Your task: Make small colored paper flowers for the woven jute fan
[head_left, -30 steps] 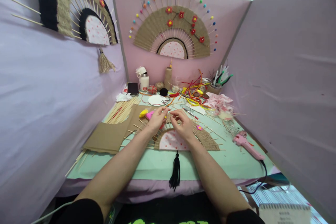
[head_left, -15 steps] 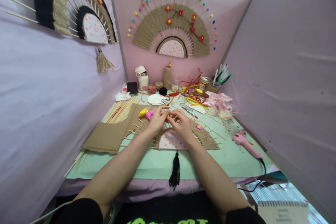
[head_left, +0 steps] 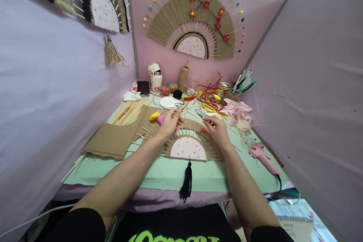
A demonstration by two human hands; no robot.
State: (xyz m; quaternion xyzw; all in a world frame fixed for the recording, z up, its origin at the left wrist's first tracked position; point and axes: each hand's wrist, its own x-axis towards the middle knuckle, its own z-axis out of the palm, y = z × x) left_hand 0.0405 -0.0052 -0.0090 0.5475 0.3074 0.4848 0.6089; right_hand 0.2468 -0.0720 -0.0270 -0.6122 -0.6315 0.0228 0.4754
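Note:
My left hand (head_left: 171, 123) hovers over the left part of a woven fan (head_left: 193, 124), its fingers curled together; whatever they hold is hidden. A bit of pink-red shows just beneath these fingers. To the right, my right hand (head_left: 217, 130) pinches a slim pen (head_left: 202, 115) at the fan's upper edge. The fan lies flat, with thin sticks, a dotted white half-circle (head_left: 188, 148) and a black tassel (head_left: 186, 182). A small red flower (head_left: 203, 129) sits beside my right hand. Pink clay (head_left: 161, 118) and yellow clay (head_left: 154, 116) lie behind my left wrist.
Brown cardboard (head_left: 110, 140) and thin sticks (head_left: 130, 111) lie at left. A pink glue gun (head_left: 265, 159) with a cord rests at right. Behind are a white bottle (head_left: 155, 80), coloured pipe cleaners (head_left: 211, 96) and a pot of tools (head_left: 233, 95). Finished fans hang on the walls.
My hands, together over the fan before, are now apart. My right hand has moved right to the pen, uncovering the half-circle and the red flower. The view has tilted down slightly.

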